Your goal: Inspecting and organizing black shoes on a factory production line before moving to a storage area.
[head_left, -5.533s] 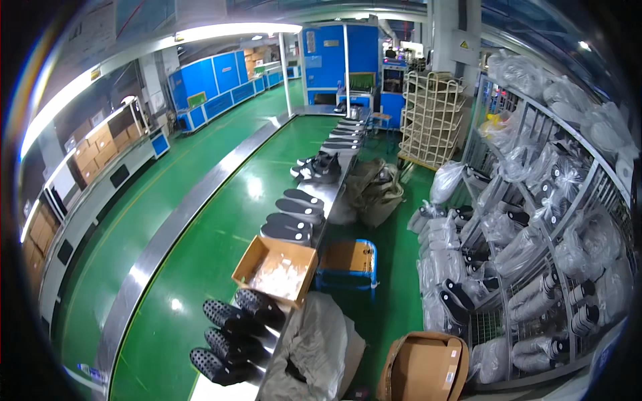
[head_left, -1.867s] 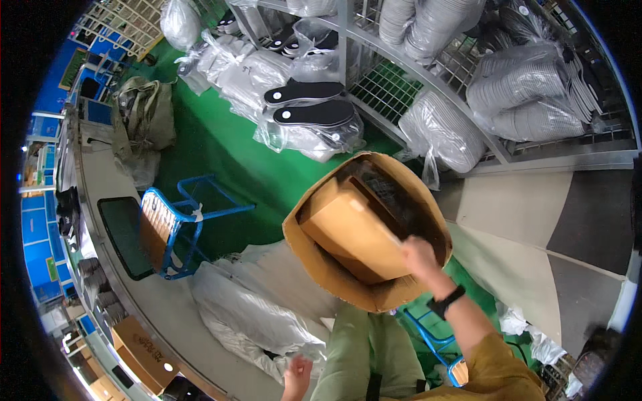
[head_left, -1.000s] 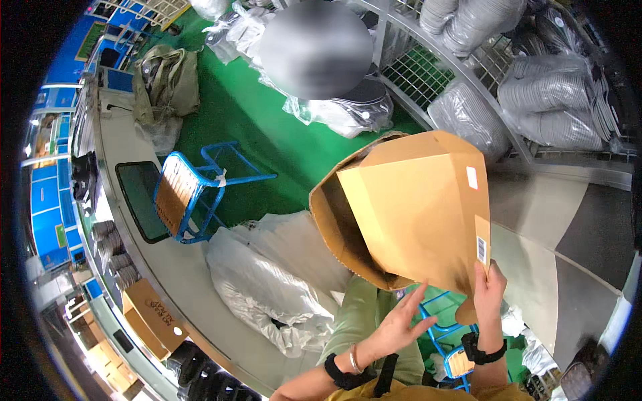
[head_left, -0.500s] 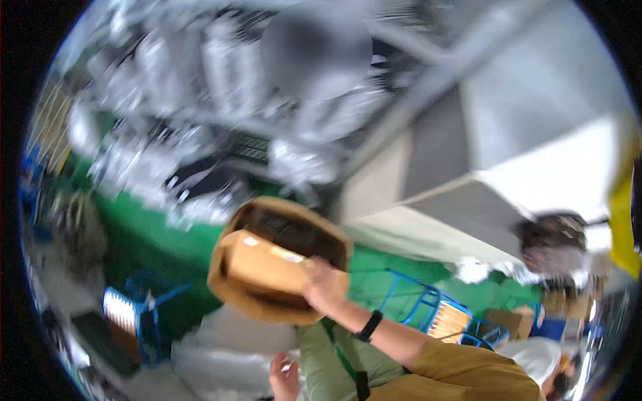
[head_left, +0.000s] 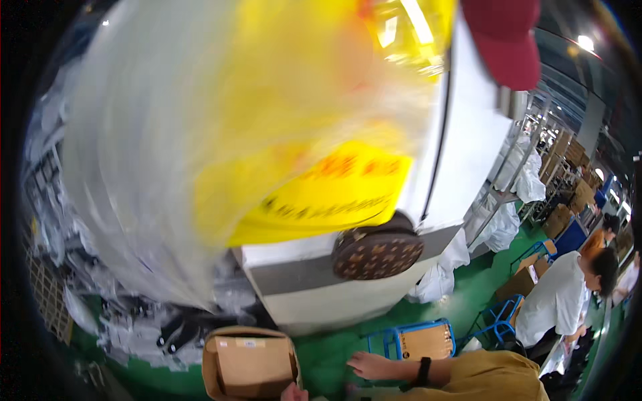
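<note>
An open brown cardboard box (head_left: 208, 367) is at the lower edge, with a tan cardboard piece (head_left: 257, 367) bearing small white labels inside it. My left hand (head_left: 294, 393), largely cut off by the frame, is closed at the box's near right corner. To the right of the box and apart from it, my right hand (head_left: 371, 365) reaches leftward with loosely bent fingers and nothing visible in them. A black band circles that wrist. Looming close above is a large translucent plastic sheet or bag (head_left: 147, 147), blurred, partly over a yellow sign (head_left: 334, 194).
A brown patterned round bag (head_left: 378, 254) and a dark red cap (head_left: 505, 47) hang by a white-and-grey cabinet (head_left: 321, 301). Blue-framed stools (head_left: 424, 341) stand on the green floor. A person in a white shirt (head_left: 552, 297) bends forward at right. Plastic-wrapped items fill the left.
The view has swung up and right, bringing the plastic and yellow sign close. My right hand has let go of the cardboard in the box and moved right. My left hand is now at the box's corner.
</note>
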The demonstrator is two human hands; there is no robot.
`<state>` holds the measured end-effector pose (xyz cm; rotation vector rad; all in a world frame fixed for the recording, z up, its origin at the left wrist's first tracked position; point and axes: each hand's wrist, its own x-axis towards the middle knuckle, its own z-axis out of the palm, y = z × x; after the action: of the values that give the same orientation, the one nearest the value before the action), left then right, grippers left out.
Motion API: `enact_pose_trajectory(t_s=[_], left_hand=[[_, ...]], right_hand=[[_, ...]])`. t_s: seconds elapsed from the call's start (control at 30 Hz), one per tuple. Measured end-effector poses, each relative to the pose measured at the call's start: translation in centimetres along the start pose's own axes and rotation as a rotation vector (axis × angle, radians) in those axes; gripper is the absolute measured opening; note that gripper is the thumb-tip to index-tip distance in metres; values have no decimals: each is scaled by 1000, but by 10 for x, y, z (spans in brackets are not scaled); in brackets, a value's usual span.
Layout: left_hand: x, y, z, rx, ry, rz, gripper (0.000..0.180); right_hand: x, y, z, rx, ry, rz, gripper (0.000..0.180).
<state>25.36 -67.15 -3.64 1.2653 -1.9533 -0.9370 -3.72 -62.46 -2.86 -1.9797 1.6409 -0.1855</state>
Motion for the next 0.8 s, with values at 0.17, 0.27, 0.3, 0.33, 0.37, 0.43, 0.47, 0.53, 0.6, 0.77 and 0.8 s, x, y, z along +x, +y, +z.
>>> enact_pose_trajectory(t_s=[0.17,0.27,0.3,0.33,0.37,0.43,0.47,0.53,0.6,0.77,0.8], left_hand=[[22,26,25,-175,-33,-2,35],[31,38,17,-58,-38,0,37],[34,42,16,-73,-20,32,38],[34,49,13,-87,-3,56,39],[32,55,10,-74,-1,34,39],[30,71,5,-8,-56,-28,42],[28,79,2,3,-52,-55,42],[28,93,-5,-32,-104,-104,43],[30,102,-18,29,-97,-83,42],[45,118,-46,90,-121,-114,40],[54,121,-45,102,-107,-106,39]], right_hand=[[-46,56,-26,-26,245,22,33],[-64,67,-51,-32,276,134,34],[-67,68,-62,-25,285,121,34],[-73,67,-75,-25,303,156,34],[-79,63,-87,-22,311,190,35],[-90,53,-115,38,488,141,26],[-95,50,-130,85,557,105,20],[-103,46,-166,74,598,146,14],[-107,43,-200,159,851,85,13],[-108,52,-264,285,1082,188,16],[-104,54,-273,302,1147,150,20]])
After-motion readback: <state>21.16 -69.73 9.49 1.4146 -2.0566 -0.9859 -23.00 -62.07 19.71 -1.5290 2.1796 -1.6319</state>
